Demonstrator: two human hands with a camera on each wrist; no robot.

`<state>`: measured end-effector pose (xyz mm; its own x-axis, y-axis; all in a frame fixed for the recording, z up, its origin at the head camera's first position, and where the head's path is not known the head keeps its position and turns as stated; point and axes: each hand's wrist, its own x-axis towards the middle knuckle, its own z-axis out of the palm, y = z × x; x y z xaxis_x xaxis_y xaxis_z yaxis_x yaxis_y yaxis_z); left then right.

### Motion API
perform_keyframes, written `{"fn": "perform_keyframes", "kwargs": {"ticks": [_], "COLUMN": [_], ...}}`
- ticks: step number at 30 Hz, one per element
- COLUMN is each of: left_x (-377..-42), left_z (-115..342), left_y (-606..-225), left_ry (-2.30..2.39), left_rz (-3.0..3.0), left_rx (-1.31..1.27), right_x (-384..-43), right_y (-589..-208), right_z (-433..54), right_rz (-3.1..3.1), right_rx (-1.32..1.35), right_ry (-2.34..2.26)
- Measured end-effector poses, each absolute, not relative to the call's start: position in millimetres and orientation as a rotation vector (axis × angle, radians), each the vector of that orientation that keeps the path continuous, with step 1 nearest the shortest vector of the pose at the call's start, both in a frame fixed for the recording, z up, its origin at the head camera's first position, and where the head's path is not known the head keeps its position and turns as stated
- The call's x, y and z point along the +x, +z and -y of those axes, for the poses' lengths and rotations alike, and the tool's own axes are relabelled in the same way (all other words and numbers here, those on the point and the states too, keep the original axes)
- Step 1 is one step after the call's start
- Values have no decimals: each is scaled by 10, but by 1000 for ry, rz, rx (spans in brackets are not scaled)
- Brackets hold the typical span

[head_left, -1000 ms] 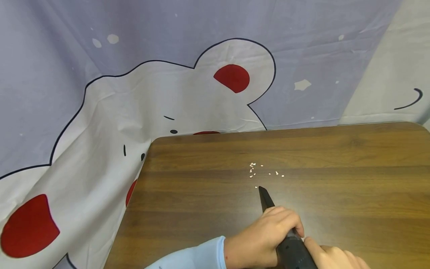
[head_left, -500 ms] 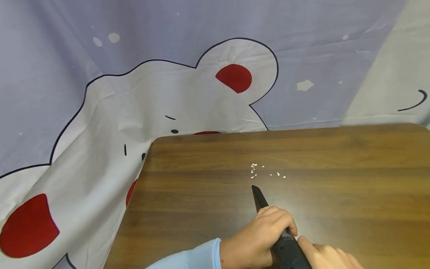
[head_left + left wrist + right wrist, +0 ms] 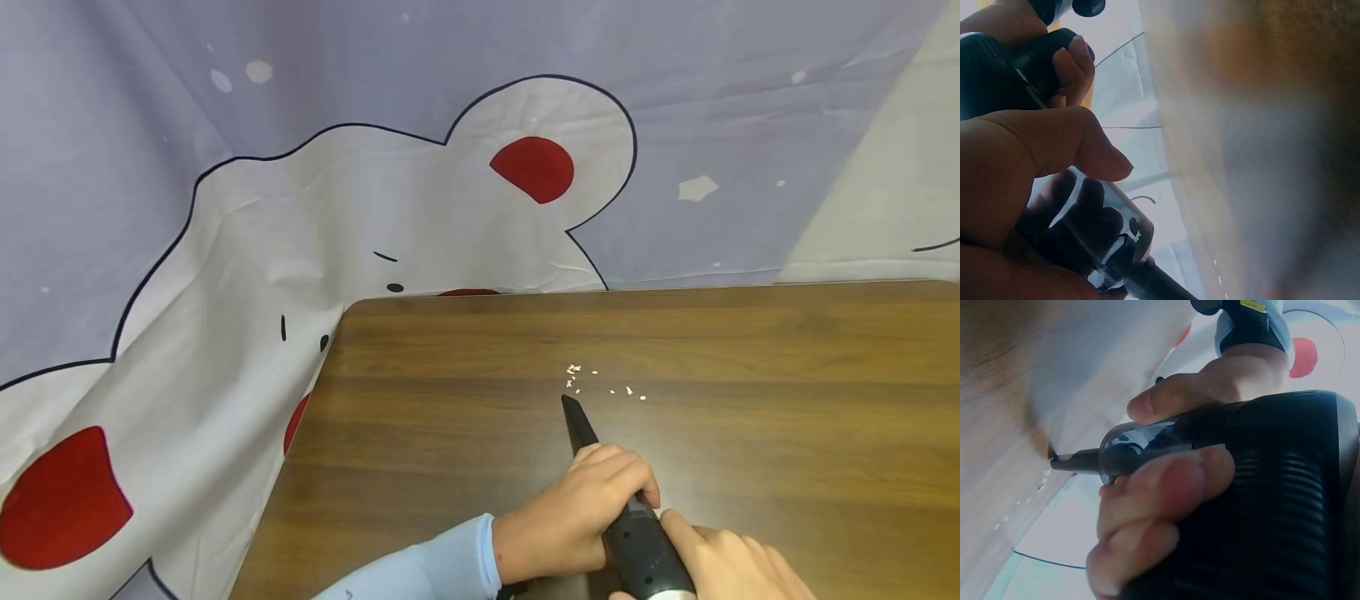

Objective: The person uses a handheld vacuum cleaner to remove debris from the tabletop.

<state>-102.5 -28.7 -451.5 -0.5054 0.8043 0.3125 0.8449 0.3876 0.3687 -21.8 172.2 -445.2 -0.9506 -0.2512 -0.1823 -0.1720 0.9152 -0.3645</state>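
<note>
A black handheld vacuum cleaner [image 3: 645,550] with a slim crevice nozzle [image 3: 580,423] slants across the table. My left hand [image 3: 581,507] grips it near the front, around the clear dust cup [image 3: 1094,225]. Farther back, my right hand [image 3: 735,557] holds the ribbed body [image 3: 1279,481], its fingers [image 3: 1166,487] curled over the side. The nozzle's tip is down close to the tabletop, beside a scatter of small white crumbs [image 3: 574,368]. Several more crumbs [image 3: 642,397] lie to the right of the tip. The vacuum's rear end is cut off in the head view.
The brown wood-grain table [image 3: 787,450] extends widely to the right, with a rounded far left corner. Behind it and along its left side hangs a lilac and white cartoon-print cloth [image 3: 337,208].
The nozzle has shifted left, then forward toward the crumbs. One crumb near its earlier position is gone from view, and another at the group's near edge no longer shows.
</note>
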Motion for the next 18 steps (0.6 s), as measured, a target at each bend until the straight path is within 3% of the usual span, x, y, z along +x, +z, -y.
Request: {"fn": "perform_keyframes", "kwargs": {"ticks": [18], "left_x": [-1285], "left_z": [263], "left_y": [-4555], "left_ry": [-725], "left_rz": [2552], "left_rx": [-1532], "right_x": [-406], "right_y": [-4402], "right_z": [-1669], "right_rz": [-2917], "right_rx": [-369], "right_ry": [-563]}}
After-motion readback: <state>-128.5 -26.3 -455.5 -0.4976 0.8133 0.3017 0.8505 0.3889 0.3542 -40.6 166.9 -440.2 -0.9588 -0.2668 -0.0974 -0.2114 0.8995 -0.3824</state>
